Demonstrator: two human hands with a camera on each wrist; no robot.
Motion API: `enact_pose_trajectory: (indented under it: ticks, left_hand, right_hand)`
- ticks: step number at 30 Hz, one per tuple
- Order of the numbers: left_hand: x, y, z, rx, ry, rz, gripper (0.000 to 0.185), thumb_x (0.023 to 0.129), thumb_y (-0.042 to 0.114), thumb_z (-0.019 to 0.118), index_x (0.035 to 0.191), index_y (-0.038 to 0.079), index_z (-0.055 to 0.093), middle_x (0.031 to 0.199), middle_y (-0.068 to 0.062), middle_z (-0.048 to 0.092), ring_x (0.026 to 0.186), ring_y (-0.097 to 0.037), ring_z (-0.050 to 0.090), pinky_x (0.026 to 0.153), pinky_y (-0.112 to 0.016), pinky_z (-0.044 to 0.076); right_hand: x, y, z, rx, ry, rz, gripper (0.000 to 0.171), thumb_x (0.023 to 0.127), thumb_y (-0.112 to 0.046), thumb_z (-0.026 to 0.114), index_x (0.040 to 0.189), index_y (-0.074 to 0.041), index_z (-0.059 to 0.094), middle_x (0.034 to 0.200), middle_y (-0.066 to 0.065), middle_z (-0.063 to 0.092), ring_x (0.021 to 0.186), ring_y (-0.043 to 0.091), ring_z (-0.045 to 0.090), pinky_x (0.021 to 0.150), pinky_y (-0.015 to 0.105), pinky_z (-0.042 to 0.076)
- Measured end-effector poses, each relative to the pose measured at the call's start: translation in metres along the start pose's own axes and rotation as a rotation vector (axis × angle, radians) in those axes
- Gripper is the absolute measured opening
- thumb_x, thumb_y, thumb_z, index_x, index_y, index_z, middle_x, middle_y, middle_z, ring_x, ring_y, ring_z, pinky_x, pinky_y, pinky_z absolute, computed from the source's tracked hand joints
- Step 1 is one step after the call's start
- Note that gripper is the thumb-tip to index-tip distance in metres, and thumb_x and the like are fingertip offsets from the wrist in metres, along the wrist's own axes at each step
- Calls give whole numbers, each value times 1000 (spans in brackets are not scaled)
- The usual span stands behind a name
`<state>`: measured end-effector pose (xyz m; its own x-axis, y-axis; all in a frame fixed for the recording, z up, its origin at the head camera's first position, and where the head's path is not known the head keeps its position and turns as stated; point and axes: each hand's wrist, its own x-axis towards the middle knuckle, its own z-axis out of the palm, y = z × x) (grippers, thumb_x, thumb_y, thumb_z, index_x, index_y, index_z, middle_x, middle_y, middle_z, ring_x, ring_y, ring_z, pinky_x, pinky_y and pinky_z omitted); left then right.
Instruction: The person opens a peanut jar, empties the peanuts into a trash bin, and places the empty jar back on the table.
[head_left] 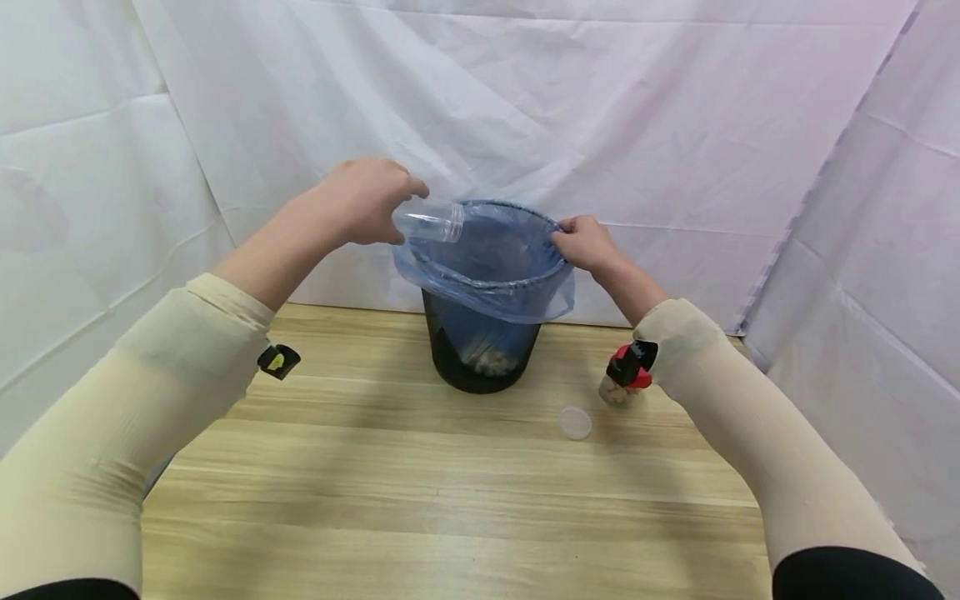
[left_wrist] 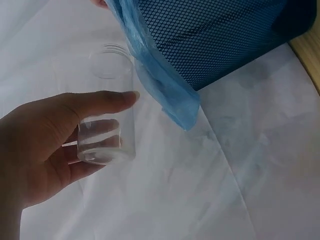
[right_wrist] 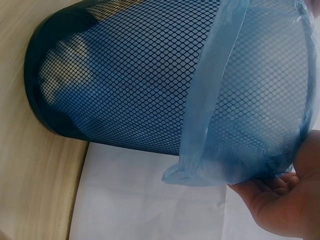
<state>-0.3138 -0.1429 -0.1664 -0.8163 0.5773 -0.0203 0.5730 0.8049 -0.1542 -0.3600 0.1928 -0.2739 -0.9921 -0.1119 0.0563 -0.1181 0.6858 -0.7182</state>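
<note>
Head view: black mesh bin (head_left: 480, 350) on wooden worktop (head_left: 450, 500), lined with blue bag (head_left: 487, 275), pale lumps at its bottom. Left hand (head_left: 363, 200) wrapped round clear empty jar (head_left: 429, 222), tipped mouth-first over bin rim. Right hand (head_left: 587, 243) pinching bag at bin's far rim. Round lid (head_left: 575, 422) and red-topped bottle (head_left: 626, 379) near bin.

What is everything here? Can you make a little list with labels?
left hand: holds a clear jar tipped over the bin
right hand: grips the bin's rim
bin: black mesh, blue bag inside
in bin: pale bits at the bottom
lid: lies on the wooden table
second jar: stands near the lid
</note>
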Motion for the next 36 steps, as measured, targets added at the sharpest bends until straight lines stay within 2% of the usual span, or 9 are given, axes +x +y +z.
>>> enact_pose_trajectory:
  ticks: [2,4,7,9,12,16,25,31,36]
  left_hand:
    - [-3,-3,3,-58,31,-2,74,94,21,83,158,3,51,150,-22,62,138,-45,56,109,-63,50]
    - [-7,-6,8,-131,72,-10,74,94,23,83,157,3,52,148,-22,64,135,-44,59,111,-62,48]
    - [-14,-13,17,-265,148,-25,72,93,26,84,155,1,54,147,-23,65,131,-43,63,111,-60,49]
    - [-18,-17,26,-368,204,-46,73,93,27,85,154,0,55,147,-23,65,128,-42,65,110,-59,51]
    - [-27,-21,41,-538,298,-76,70,93,29,86,150,0,57,144,-24,66,126,-43,67,110,-58,53]
    - [-44,-22,63,-737,409,-111,65,93,28,86,146,3,59,139,-22,68,126,-43,67,110,-58,53]
    - [-76,-11,111,-983,623,-137,56,93,15,84,143,4,61,129,-18,72,114,-30,73,96,-18,57]
    - [-91,-6,144,-1113,656,-175,50,93,11,84,137,3,61,125,-15,71,107,-7,73,96,-16,57]
    - [-100,-2,173,-1159,660,-195,50,95,13,83,139,4,61,126,-15,70,107,-4,73,94,-15,57]
  right_hand:
    - [-1,-1,0,0,-13,12,42,110,-19,44,129,3,73,127,15,73,64,13,37,77,35,39]
    - [-2,0,-1,9,-29,23,48,111,-21,43,149,0,62,137,15,69,66,14,40,81,35,40]
    - [-2,1,-3,34,-37,26,46,111,-22,42,143,0,67,81,1,60,62,11,38,76,34,40]
    - [-2,1,-3,60,-47,32,45,111,-23,43,141,-1,67,73,-2,48,61,10,40,74,34,42]
    - [-2,-1,-4,106,-87,63,52,113,-26,44,157,-2,54,109,8,71,90,15,64,92,36,54]
    - [-2,-5,-4,155,-138,126,63,114,-36,48,168,-5,37,169,18,43,149,29,52,123,46,45]
    - [-6,-4,-6,241,-106,130,63,113,-41,51,166,-8,42,173,16,38,158,31,41,127,48,40]
    - [-9,1,-6,265,-101,108,64,114,-44,49,167,-8,41,173,14,37,159,31,40,128,49,39]
    - [-18,8,-4,204,-59,53,66,115,-46,46,167,-8,39,171,16,40,156,33,43,125,49,42]
